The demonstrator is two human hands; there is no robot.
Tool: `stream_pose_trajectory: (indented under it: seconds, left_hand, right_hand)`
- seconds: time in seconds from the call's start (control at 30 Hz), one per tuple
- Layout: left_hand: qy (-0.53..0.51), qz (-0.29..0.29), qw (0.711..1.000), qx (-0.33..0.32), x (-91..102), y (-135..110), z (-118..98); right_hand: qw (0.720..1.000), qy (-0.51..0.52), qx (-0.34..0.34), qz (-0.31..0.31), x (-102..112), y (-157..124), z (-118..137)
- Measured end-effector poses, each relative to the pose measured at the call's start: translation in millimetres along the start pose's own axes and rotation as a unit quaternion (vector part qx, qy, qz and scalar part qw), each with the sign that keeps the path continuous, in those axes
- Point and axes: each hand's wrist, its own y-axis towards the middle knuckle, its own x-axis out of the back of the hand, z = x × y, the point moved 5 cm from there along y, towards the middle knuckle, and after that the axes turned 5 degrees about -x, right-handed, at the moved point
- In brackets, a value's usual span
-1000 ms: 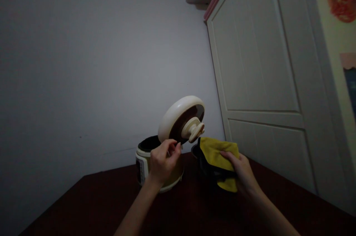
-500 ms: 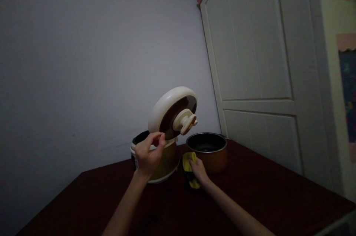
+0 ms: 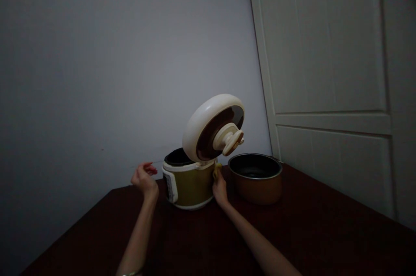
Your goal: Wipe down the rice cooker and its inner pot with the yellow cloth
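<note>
A rice cooker with a gold-green body and white trim stands on the dark red table. Its white lid is raised and tilted, with the brown top and handle facing right. My right hand grips a yellow cloth at the cooker's right side; most of the cloth is hidden. To the left of the cooker, near its front panel, my left hand is raised with bent fingers apart and nothing in them. A brown pot with a black inside stands just right of my right hand.
The dark red table runs up to a plain wall behind the cooker. A white panelled door or cabinet front rises along the table's right side, beyond the pot.
My left hand has gone from a pinch in front of the cooker to its left side, fingers loosened. The right hand has brought the cloth up and against the cooker's right side. The view has shifted left.
</note>
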Motion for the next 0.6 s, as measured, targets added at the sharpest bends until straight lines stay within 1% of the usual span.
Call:
stream_pose_trajectory:
  seconds: [0.1, 0.13, 0.23, 0.3, 0.37, 0.4, 0.47, 0.53, 0.6]
  left_hand:
    - [0.033, -0.01, 0.994, 0.104, 16.0, 6, 46]
    - [0.041, -0.013, 0.992, 0.121, 20.3, 5, 57]
    - [0.053, -0.008, 0.985, 0.163, 25.9, -5, 80]
    - [0.056, 0.005, 0.981, 0.184, 23.9, -15, 91]
    - [0.063, 0.017, 0.979, 0.195, 20.3, -24, 101]
    - [0.068, 0.021, 0.978, 0.197, 18.9, -28, 105]
    - [0.078, 0.023, 0.977, 0.197, 17.9, -34, 112]
    - [0.084, 0.022, 0.976, 0.198, 19.7, -37, 118]
    - [0.084, 0.024, 0.976, 0.202, 23.2, -38, 121]
  right_hand:
    - [1.0, -0.006, 0.005, -0.007, -4, 1, 0]
    - [1.0, -0.016, 0.018, -0.014, -6, -1, 4]
    - [0.993, -0.076, 0.09, -0.028, -14, -19, 22]
    - [0.979, -0.126, 0.157, -0.002, -20, -40, 33]
    - [0.951, -0.18, 0.243, 0.062, -25, -62, 41]
    - [0.929, -0.207, 0.29, 0.1, -27, -72, 45]
    - [0.873, -0.253, 0.38, 0.174, -30, -85, 54]
    - [0.822, -0.28, 0.442, 0.225, -35, -87, 64]
    - [0.793, -0.287, 0.475, 0.251, -43, -83, 75]
